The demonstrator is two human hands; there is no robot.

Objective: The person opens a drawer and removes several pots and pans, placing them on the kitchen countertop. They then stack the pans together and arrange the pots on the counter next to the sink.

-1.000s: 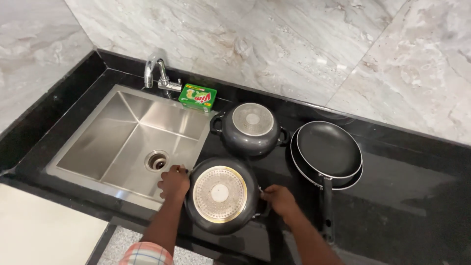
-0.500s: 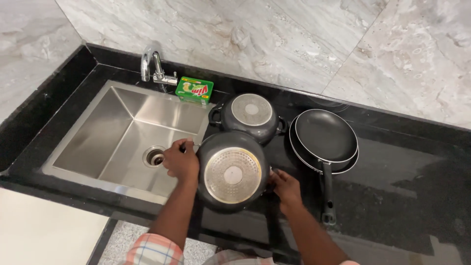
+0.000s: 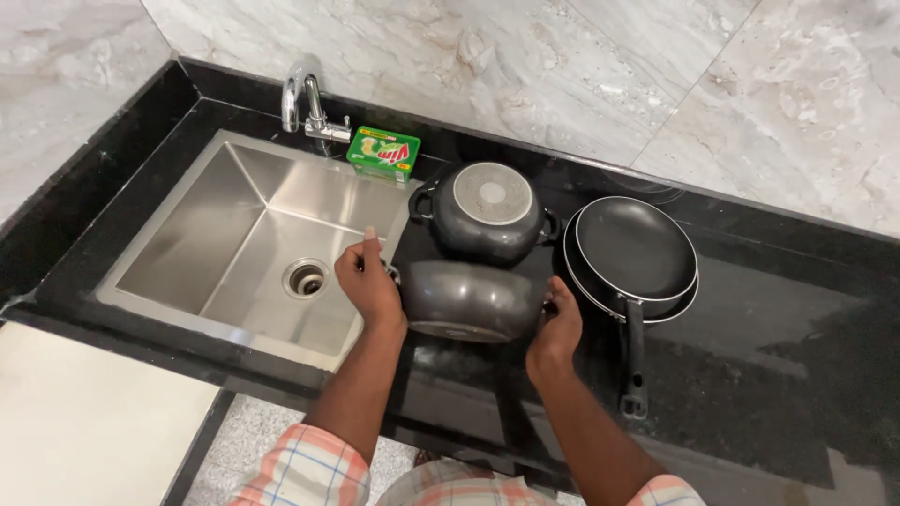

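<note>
- The dark grey pot point(image 3: 469, 300) now stands tipped up between both hands — a second ago it lay with its shiny underside facing the camera, and half a second ago it was already lifted and tilting. Only a sliver of that pale base shows now, along the lower edge; the dark side wall faces the camera.
- The left hand point(image 3: 367, 281) is closed on the pot's left handle, with the forefinger stretched up toward the sink point(image 3: 234, 234). The right hand point(image 3: 560, 323) grips the right handle.
- The pot is held over the black table point(image 3: 769, 337), just right of the sink's edge and in front of a second pot point(image 3: 487, 211) that rests upside down, its round base up.
- To the right, two stacked black frying pans point(image 3: 636, 248) lie well apart from the hands — unmoved over the three pictures, as are the green soap packet point(image 3: 384, 153) and the tap point(image 3: 305, 103).
- I judge that the pot is mid-turn rather than set down.
</note>
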